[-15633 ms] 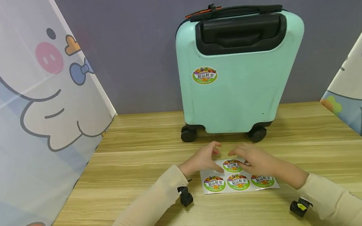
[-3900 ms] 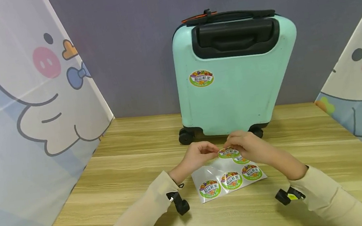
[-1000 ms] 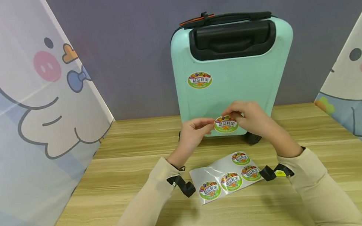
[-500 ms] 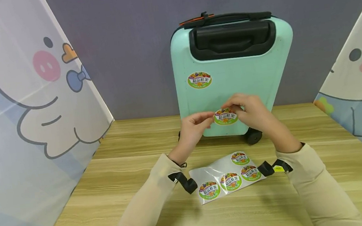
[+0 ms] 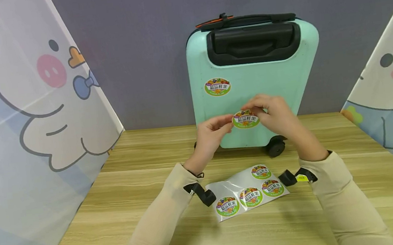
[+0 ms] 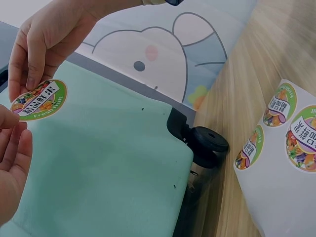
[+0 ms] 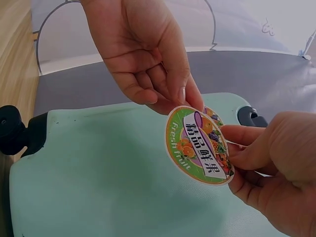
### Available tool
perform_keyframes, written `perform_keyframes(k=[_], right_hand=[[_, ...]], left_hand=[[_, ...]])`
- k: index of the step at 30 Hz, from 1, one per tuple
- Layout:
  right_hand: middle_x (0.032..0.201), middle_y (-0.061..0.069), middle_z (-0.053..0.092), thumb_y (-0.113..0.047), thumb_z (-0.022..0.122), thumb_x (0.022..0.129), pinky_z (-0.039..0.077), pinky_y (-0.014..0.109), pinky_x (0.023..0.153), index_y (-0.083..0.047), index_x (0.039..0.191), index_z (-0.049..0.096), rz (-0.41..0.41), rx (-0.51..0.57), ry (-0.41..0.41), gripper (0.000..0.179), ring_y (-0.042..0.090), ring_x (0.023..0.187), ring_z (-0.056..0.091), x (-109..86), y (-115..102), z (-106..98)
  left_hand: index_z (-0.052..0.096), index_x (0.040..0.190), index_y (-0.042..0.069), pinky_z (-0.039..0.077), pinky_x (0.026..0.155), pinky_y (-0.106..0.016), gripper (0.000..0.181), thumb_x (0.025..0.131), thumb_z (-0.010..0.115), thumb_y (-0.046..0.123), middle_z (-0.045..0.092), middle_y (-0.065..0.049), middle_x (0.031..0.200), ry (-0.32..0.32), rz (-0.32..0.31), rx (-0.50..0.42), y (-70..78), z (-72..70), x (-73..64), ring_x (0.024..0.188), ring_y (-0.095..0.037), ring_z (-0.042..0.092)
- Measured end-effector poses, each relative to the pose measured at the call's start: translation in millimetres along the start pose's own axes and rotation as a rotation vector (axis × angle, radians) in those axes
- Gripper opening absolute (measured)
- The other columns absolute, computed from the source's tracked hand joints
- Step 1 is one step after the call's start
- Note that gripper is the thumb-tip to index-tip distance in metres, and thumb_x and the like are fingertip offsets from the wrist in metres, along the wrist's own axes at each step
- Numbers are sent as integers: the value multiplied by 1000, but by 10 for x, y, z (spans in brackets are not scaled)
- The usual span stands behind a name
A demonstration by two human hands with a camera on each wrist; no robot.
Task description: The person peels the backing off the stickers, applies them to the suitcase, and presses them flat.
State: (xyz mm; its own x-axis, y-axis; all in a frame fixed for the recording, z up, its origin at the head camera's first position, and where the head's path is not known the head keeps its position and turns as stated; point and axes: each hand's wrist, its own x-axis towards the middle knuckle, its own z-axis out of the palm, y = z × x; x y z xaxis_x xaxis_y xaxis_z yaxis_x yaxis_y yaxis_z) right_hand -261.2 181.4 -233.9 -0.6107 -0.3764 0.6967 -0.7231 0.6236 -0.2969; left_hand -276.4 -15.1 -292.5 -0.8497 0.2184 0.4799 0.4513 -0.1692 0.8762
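An oval fruit sticker (image 5: 245, 119), green-rimmed with printed lettering, is held up in front of the suitcase. My left hand (image 5: 213, 134) pinches its left edge between thumb and fingers. At its upper right edge, my right hand (image 5: 272, 114) pinches it the same way. In the right wrist view the sticker (image 7: 197, 143) faces the camera with fingers at two of its edges. Behind it stands the mint-green suitcase (image 5: 268, 78), upright, with a matching sticker (image 5: 217, 87) on its upper left. The sticker sheet (image 5: 237, 182) lies on the table below the hands, several stickers on it.
A black carry handle (image 5: 246, 20) tops the suitcase, and a black caster wheel (image 5: 275, 146) shows at its lower right. The wooden table (image 5: 141, 153) runs up to a grey back wall (image 5: 131, 57). Cartoon-printed panels (image 5: 25, 85) stand at both sides.
Over the last second both hands have raised the sticker higher before the suitcase. Earlier it was lifted off the sheet, which has shifted and tilted on the table since the first frame.
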Motion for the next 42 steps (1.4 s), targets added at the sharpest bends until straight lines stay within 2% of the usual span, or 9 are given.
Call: perform_keyframes(k=[4,9,14,23,30,35,42], right_hand=[[97,14,72,16,54,92,44,22,66,1,99,76,31,28,7,27,26,84,65,7,-12,-26],[98,16,72,17,45,90,40,22,63,3,102,74,89,55,19,34,23,79,59,24,-26,-52],[100,19,71,16,43,91,39,24,64,4,107,72,113,55,29,35,26,82,60,46,-56,-82],[102,18,70,14,42,91,40,24,65,3,110,71,125,47,56,36,28,86,61,84,-86,-118],[106,18,69,12,42,93,41,28,68,2,114,70,153,41,62,36,30,92,62,103,-122,-164],[112,20,68,10,42,93,41,28,70,3,117,69,160,33,89,36,32,96,60,120,-114,-169],[113,21,66,14,42,87,44,42,76,5,116,69,122,9,153,40,34,99,58,134,-117,-155]], left_hand=[[68,117,-9,56,86,-45,26,92,67,-5,71,-19,109,3,-2,-3,29,10,18,87,-12,68],[68,118,-10,56,83,-29,28,90,67,-7,71,-22,108,20,11,1,65,29,45,90,-11,68],[67,120,-9,55,84,-27,31,89,67,-9,71,-22,108,28,29,23,93,41,76,94,-15,68],[65,125,-6,54,84,-27,36,89,66,-10,70,-21,114,-12,53,46,128,43,135,109,-28,66],[65,126,-6,55,86,-29,39,87,67,-11,70,-21,115,-26,64,84,186,42,199,110,-26,66],[63,129,-4,55,88,-29,43,88,66,-12,68,-21,119,-51,67,94,241,36,245,115,-31,63],[58,135,-4,55,90,-29,48,88,65,-14,63,-22,127,-85,87,79,295,43,286,119,-32,60]])
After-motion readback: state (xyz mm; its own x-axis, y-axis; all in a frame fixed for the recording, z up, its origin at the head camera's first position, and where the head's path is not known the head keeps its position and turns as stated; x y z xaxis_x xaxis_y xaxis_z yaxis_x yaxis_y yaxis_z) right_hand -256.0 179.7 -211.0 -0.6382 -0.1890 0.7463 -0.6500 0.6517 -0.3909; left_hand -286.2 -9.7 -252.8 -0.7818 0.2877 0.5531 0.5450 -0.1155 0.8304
